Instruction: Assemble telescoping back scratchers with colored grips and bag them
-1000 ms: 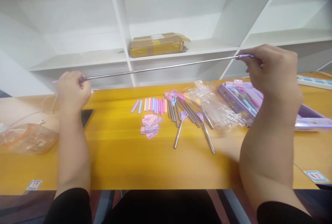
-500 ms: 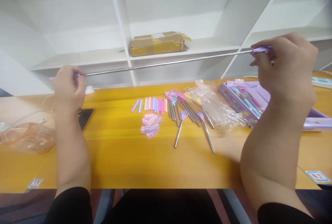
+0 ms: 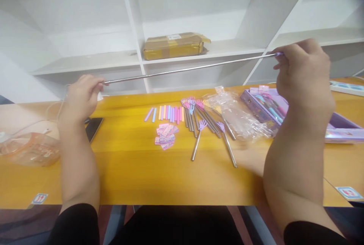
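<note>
A long thin metal rod (image 3: 184, 69) stretches between my two raised hands, above the back of the table. My left hand (image 3: 81, 97) pinches its left end. My right hand (image 3: 304, 71) is closed round the purple piece at the right end, mostly hidden by the fingers. Below lie several metal sticks with small hand-shaped heads in pink, blue, yellow and purple; a purple-headed one (image 3: 196, 142) lies nearest the middle. Left of them are a row of pastel tubes (image 3: 170, 114) and a pile of small pink cards (image 3: 165, 136).
Clear plastic bags (image 3: 239, 114) lie beside a purple box (image 3: 257, 110) holding colourful items. A phone (image 3: 94, 128) and an orange-tinted bag (image 3: 34, 149) are at the left. A taped parcel (image 3: 174, 46) rests on the white shelf (image 3: 233, 50).
My left hand has shifted right along the rod, and its purple end piece no longer shows. My right hand has moved slightly left, covering more of the right end.
</note>
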Available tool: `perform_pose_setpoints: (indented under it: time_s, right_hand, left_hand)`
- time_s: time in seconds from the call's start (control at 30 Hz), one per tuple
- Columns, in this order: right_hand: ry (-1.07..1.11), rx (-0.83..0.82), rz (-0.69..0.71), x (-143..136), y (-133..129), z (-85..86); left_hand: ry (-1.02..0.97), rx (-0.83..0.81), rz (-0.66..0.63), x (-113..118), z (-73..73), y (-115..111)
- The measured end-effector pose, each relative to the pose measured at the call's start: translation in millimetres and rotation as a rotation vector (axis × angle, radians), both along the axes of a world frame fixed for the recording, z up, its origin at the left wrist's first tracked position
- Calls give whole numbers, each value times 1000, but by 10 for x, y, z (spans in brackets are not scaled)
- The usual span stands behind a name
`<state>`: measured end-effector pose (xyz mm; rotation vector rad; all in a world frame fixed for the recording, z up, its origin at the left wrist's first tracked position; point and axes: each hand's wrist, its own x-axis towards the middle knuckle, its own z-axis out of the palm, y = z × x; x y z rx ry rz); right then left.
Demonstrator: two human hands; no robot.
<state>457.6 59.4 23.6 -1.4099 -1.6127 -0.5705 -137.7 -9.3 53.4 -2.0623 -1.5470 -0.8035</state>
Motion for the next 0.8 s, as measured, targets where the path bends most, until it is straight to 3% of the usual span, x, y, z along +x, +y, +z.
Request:
perform_pose_setpoints:
  time_s: [0.17,0.37,0.5,0.63,0.8]
  right_hand:
    - [-33,-27,-52,13,-20,16]
    - [-72,-7,25,-45,-44,50]
    - [-177,56,63,-211,-68,58]
    - [-296,33,150,-723,-171,-45]
    - [-541,-307,372,-1676,-423,-347]
  left_hand:
    - [-9,29,-3,39,4,-35]
    - [-41,54,-43,130,26,-78]
    - [-51,40,-56,326,-8,-19]
    - [-60,66,-160,803,-281,92]
    - [-61,-45,-375,1497,-863,186]
